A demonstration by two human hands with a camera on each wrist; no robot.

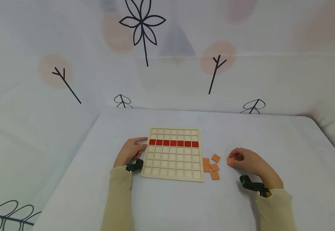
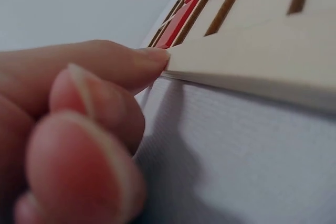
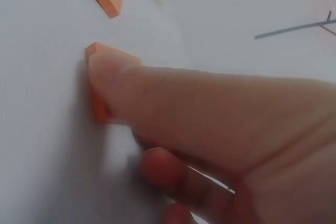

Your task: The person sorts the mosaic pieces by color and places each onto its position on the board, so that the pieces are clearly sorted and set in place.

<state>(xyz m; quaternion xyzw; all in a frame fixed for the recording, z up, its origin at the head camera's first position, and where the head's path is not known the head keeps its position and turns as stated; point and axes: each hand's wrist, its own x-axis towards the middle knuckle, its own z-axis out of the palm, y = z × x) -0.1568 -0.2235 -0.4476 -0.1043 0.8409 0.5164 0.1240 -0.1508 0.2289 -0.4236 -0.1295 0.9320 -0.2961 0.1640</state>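
A pale wooden grid board [image 1: 171, 179] lies flat on the table, with a row of red square tiles [image 1: 173, 143] set across its upper part. At the board's left edge is my left hand [image 1: 130, 150]; in the left wrist view a straight finger [image 2: 121, 64] touches the rim while the other fingers bend loosely. To the right of the board, my right hand [image 1: 248, 162] pinches an orange square tile [image 1: 230, 161] between thumb and fingers. Several more orange tiles [image 1: 215, 175] lie loose beside the board's lower right edge, some touching it or each other.
The table [image 1: 179, 205] is covered in white cloth. Behind it hangs a pale fabric backdrop [image 1: 173, 83] printed with flowers and twigs. A small dark camera sits on each wrist, the right one [image 1: 251, 184] hanging low over the cloth.
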